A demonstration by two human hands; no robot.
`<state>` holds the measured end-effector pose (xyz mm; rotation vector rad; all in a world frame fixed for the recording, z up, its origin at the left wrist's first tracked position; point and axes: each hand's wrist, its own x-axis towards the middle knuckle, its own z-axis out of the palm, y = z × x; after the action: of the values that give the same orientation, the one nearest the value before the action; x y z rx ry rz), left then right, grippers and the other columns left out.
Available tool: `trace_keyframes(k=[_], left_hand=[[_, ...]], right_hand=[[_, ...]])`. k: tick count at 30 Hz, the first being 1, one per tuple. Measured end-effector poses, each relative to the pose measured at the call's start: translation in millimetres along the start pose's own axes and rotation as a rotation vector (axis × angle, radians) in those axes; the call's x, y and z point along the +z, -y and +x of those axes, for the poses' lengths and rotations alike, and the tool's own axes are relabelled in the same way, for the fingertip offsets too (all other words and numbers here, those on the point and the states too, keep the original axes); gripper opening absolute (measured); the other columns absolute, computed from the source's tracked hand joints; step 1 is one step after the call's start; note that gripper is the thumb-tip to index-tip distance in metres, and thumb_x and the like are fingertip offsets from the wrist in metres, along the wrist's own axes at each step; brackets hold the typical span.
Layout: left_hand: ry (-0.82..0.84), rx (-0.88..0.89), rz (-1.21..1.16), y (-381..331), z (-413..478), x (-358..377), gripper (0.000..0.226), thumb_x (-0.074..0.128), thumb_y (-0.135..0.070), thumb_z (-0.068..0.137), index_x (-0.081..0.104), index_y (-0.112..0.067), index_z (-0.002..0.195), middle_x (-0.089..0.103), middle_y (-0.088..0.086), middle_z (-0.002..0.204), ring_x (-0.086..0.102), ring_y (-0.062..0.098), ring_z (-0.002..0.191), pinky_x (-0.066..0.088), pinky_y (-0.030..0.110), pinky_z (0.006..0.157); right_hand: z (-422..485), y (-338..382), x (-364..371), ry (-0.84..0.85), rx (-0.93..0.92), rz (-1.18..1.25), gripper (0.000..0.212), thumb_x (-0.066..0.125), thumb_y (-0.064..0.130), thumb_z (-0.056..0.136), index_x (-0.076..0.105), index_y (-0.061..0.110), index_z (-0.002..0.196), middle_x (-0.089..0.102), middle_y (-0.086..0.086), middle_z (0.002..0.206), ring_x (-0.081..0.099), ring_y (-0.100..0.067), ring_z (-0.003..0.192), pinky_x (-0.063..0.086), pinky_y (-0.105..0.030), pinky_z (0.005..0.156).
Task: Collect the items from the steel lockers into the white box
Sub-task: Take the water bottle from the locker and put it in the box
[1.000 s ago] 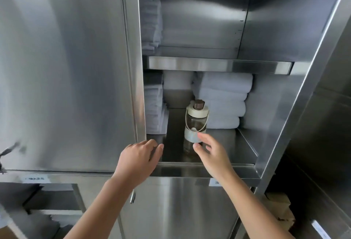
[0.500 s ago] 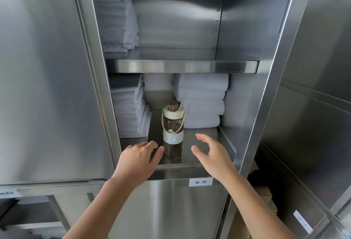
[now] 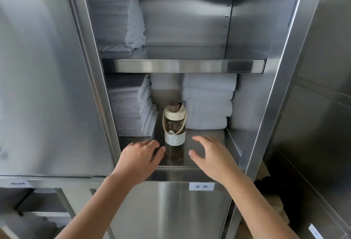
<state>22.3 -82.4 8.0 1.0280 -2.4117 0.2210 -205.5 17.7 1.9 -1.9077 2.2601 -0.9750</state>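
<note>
Both hands open beside the bottle (image 3: pixel 174 130) in the steel locker (image 3: pixel 275 86).
Upright near the front of the lower shelf (image 3: pixel 207 138), between two stacks of folded white towels (image 3: pixel 208 102); clear body, cream lid and strap, white sleeve. Just beside its base, left hand (image 3: pixel 140 160), fingers relaxed, holding nothing; slightly apart on the other side, right hand (image 3: pixel 212 157), fingers and thumb spread wide. White label (image 3: pixel 201 186) below.

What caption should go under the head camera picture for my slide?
A left hand and right hand reach toward an upright water bottle between white towel stacks on the steel locker shelf.
</note>
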Motion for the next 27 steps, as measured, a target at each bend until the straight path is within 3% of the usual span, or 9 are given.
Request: trace_keyframes(k=[7, 11, 14, 18, 21, 27], left_hand=[[-0.031, -0.023, 0.027, -7.0, 10.8, 1.2, 0.055, 0.017, -0.059, 0.094, 0.064, -0.029, 0.096, 0.066, -0.014, 0.08, 0.059, 0.012, 0.064, 0.039, 0.023, 0.06], [-0.055, -0.049, 0.03, -9.8, 12.4, 12.0, 0.052, 0.022, -0.057, 0.095, 0.065, -0.028, 0.092, 0.065, -0.014, 0.076, 0.058, 0.012, 0.06, 0.033, 0.022, 0.057], [-0.056, -0.091, -0.001, -4.4, 8.9, 27.0, 0.051, 0.021, -0.059, 0.095, 0.063, -0.03, 0.089, 0.064, -0.015, 0.076, 0.057, 0.01, 0.059, 0.028, 0.016, 0.053], [-0.02, -0.12, -0.036, 10.5, 3.8, 50.6, 0.055, 0.016, -0.061, 0.095, 0.061, -0.031, 0.09, 0.064, -0.016, 0.078, 0.058, 0.008, 0.063, 0.038, 0.019, 0.054], [0.009, -0.135, -0.064, 24.4, 11.7, 66.6, 0.055, 0.015, -0.062, 0.094, 0.062, -0.032, 0.093, 0.064, -0.015, 0.081, 0.059, 0.007, 0.066, 0.042, 0.02, 0.057], [0.033, -0.145, -0.128, 56.3, 39.3, 97.2, 0.055, 0.018, -0.062, 0.094, 0.064, -0.034, 0.103, 0.067, -0.015, 0.082, 0.061, 0.008, 0.065, 0.033, 0.015, 0.052]], right_hand=[[16.7, -13.9, 0.4, -0.005, -0.055, 0.004, 0.054, 0.056, 0.05, 0.096, 0.052, 0.025, 0.143, 0.06, 0.008, 0.136, 0.049, -0.013, 0.13, 0.043, -0.03, 0.103], [24.9, -29.0, 11.3, 0.011, -0.032, 0.084, 0.059, 0.059, 0.049, 0.095, 0.047, 0.025, 0.148, 0.057, 0.009, 0.139, 0.047, -0.012, 0.132, 0.044, -0.031, 0.106], [31.9, -39.7, 27.3, 0.035, 0.023, 0.192, 0.061, 0.063, 0.048, 0.094, 0.045, 0.027, 0.149, 0.057, 0.01, 0.139, 0.048, -0.01, 0.132, 0.04, -0.027, 0.106], [43.2, -51.1, 55.7, 0.081, 0.129, 0.317, 0.062, 0.065, 0.05, 0.092, 0.046, 0.027, 0.147, 0.059, 0.01, 0.139, 0.052, -0.009, 0.131, 0.037, -0.024, 0.103], [58.0, -56.1, 77.6, 0.084, 0.229, 0.393, 0.068, 0.067, 0.053, 0.09, 0.045, 0.025, 0.148, 0.059, 0.009, 0.142, 0.052, -0.01, 0.132, 0.041, -0.029, 0.107], [91.7, -54.9, 118.8, 0.078, 0.361, 0.531, 0.079, 0.076, 0.057, 0.081, 0.046, 0.025, 0.146, 0.055, 0.005, 0.146, 0.051, -0.015, 0.135, 0.043, -0.032, 0.107]])
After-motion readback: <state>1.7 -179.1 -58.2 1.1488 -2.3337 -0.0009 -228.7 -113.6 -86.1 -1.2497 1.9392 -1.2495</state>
